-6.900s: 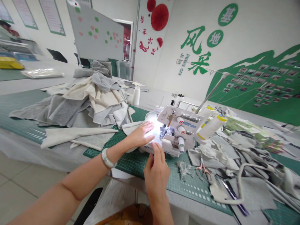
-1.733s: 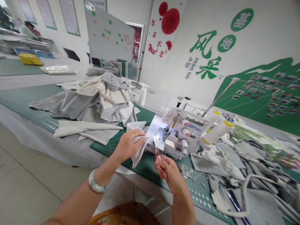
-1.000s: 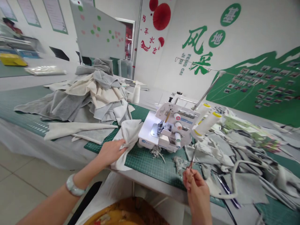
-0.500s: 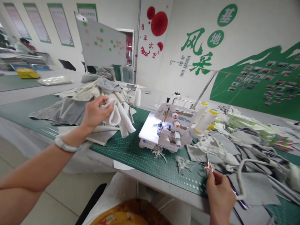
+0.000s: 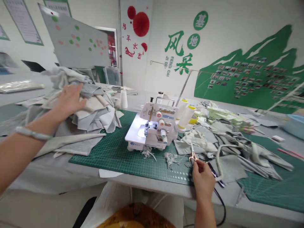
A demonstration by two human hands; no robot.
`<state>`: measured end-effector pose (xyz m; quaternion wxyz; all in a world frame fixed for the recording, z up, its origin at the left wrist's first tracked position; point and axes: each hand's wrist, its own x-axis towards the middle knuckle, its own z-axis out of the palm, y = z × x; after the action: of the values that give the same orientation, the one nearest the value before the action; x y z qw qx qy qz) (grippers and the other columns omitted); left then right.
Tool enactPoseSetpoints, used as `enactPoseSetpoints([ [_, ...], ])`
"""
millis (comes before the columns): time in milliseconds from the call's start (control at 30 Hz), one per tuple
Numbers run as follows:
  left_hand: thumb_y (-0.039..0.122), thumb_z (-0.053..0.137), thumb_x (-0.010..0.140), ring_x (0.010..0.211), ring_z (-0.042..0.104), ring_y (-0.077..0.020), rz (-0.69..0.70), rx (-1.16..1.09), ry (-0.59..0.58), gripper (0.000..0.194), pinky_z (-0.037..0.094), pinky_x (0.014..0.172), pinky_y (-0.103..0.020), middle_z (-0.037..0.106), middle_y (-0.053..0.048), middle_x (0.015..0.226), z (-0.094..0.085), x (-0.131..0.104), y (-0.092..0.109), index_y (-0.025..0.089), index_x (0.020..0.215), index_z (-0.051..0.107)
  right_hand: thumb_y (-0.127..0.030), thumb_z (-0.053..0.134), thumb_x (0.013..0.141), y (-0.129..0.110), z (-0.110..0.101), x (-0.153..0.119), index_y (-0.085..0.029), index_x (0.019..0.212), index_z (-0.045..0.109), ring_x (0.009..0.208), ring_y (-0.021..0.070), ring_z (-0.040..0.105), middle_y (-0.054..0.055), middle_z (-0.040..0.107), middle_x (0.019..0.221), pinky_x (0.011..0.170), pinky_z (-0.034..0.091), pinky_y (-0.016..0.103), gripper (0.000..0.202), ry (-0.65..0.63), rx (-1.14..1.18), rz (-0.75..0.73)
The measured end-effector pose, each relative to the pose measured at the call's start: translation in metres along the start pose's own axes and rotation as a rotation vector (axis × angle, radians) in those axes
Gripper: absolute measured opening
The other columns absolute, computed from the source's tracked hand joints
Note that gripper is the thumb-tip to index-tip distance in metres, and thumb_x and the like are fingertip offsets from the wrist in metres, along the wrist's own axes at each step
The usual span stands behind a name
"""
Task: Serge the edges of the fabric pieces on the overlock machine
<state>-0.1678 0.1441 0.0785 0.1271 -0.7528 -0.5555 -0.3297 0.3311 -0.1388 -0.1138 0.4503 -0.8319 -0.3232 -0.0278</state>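
Note:
My left hand [image 5: 71, 99] reaches over the pile of grey and cream cloth pieces [image 5: 95, 109], its fingers apart at the upper part of the heap. Low on the right, my right hand [image 5: 203, 175] is closed on a small pair of copper-handled scissors [image 5: 193, 155], whose blades point away from me. Between the hands stands a white overlock sewing machine [image 5: 158, 122] with its work light on. Thread scraps [image 5: 171, 159] lie in front of it on the green cutting mat [image 5: 106, 161].
White thread cones [image 5: 186, 117] stand behind the machine's right side, and another cone [image 5: 123, 99] stands behind its left. A second heap of cloth [image 5: 251, 152] covers the mat's right part. A thin thread stand [image 5: 184, 87] rises behind the machine.
The view has swung to the right. My left hand has let go of the white cloth piece and moved up over the pile with its fingers spread. My right hand still holds the scissors.

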Motion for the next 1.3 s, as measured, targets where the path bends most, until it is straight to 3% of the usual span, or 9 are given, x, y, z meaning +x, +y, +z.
enactPoseSetpoints([
  [67, 0.036, 0.047, 0.084, 0.138, 0.032, -0.0377, 0.106, 0.052, -0.065, 0.063, 0.027, 0.113, -0.055, 0.040, -0.012, 0.149, 0.032, -0.049, 0.023, 0.013, 0.142, 0.035, -0.059, 0.050, 0.077, 0.000, 0.000, 0.000, -0.015, 0.095, 0.067, 0.075, 0.0262, 0.063, 0.014, 0.072, 0.084, 0.069, 0.043, 0.035, 0.050, 0.006, 0.036, -0.004],
  [200, 0.040, 0.041, 0.090, 0.139, 0.034, -0.0332, 0.143, -0.042, -0.136, 0.058, 0.028, 0.114, -0.051, 0.038, -0.013, 0.150, 0.080, -0.150, 0.069, 0.015, 0.142, 0.034, -0.062, 0.050, 0.078, 0.000, 0.000, -0.001, -0.014, 0.096, 0.067, 0.075, 0.0250, 0.064, 0.014, 0.072, 0.086, 0.071, 0.044, 0.034, 0.054, 0.020, 0.081, -0.017],
  [367, 0.046, 0.035, 0.093, 0.135, 0.041, -0.0339, 0.115, -0.103, -0.231, 0.060, 0.036, 0.109, -0.050, 0.043, -0.019, 0.146, 0.102, -0.221, 0.102, 0.012, 0.141, 0.039, -0.060, 0.051, 0.080, -0.003, -0.003, -0.003, -0.013, 0.098, 0.066, 0.074, 0.0224, 0.064, 0.014, 0.072, 0.089, 0.072, 0.046, 0.033, 0.053, 0.045, 0.153, -0.013],
  [600, 0.041, 0.038, 0.093, 0.125, 0.052, -0.0313, 0.161, -0.072, -0.238, 0.044, 0.038, 0.108, -0.048, 0.058, -0.016, 0.133, 0.103, -0.228, 0.110, 0.015, 0.122, 0.059, -0.053, 0.053, 0.082, -0.007, -0.005, -0.008, -0.011, 0.104, 0.067, 0.074, 0.0211, 0.063, 0.013, 0.072, 0.093, 0.070, 0.046, 0.031, 0.049, 0.156, 0.173, 0.001],
  [833, 0.038, 0.039, 0.094, 0.119, 0.055, -0.0300, 0.229, -0.071, -0.153, 0.042, 0.041, 0.104, -0.047, 0.062, -0.016, 0.126, 0.109, -0.232, 0.103, 0.011, 0.114, 0.064, -0.043, 0.046, 0.084, 0.003, -0.002, 0.003, -0.009, 0.106, 0.066, 0.076, 0.0228, 0.063, 0.016, 0.071, 0.094, 0.071, 0.045, 0.032, 0.045, 0.243, 0.036, -0.014],
  [967, 0.035, 0.041, 0.094, 0.117, 0.057, -0.0293, 0.244, -0.083, -0.127, 0.039, 0.043, 0.101, -0.047, 0.064, -0.015, 0.124, 0.109, -0.233, 0.104, 0.010, 0.113, 0.064, -0.025, 0.048, 0.079, 0.007, -0.008, 0.015, -0.009, 0.104, 0.068, 0.093, 0.0269, 0.061, 0.018, 0.069, 0.107, 0.080, 0.042, 0.036, 0.036, 0.183, -0.126, -0.109],
  [1100, 0.033, 0.044, 0.093, 0.117, 0.057, -0.0293, 0.238, -0.093, -0.112, 0.036, 0.043, 0.101, -0.046, 0.064, -0.014, 0.123, 0.109, -0.233, 0.104, 0.011, 0.112, 0.065, -0.020, 0.047, 0.082, -0.002, -0.009, 0.016, -0.016, 0.110, 0.068, 0.118, 0.0333, 0.046, 0.014, 0.059, 0.131, 0.093, 0.031, 0.046, 0.036, 0.187, -0.296, -0.175],
  [1200, 0.032, 0.045, 0.092, 0.116, 0.057, -0.0293, 0.226, -0.095, -0.112, 0.034, 0.044, 0.100, -0.045, 0.064, -0.014, 0.122, 0.109, -0.233, 0.104, 0.012, 0.111, 0.066, -0.019, 0.043, 0.087, -0.012, -0.005, 0.023, -0.019, 0.112, 0.068, 0.125, 0.0331, 0.038, 0.011, 0.061, 0.127, 0.099, 0.022, 0.051, 0.035, 0.169, -0.504, -0.214],
  [1300, 0.032, 0.045, 0.092, 0.116, 0.057, -0.0289, 0.226, -0.096, -0.109, 0.033, 0.044, 0.100, -0.046, 0.064, -0.014, 0.122, 0.108, -0.233, 0.105, 0.012, 0.111, 0.066, -0.020, 0.046, 0.086, -0.017, -0.003, 0.038, -0.015, 0.107, 0.069, 0.119, 0.0333, 0.045, 0.015, 0.067, 0.110, 0.096, 0.027, 0.048, 0.031, 0.103, -0.635, -0.227],
])
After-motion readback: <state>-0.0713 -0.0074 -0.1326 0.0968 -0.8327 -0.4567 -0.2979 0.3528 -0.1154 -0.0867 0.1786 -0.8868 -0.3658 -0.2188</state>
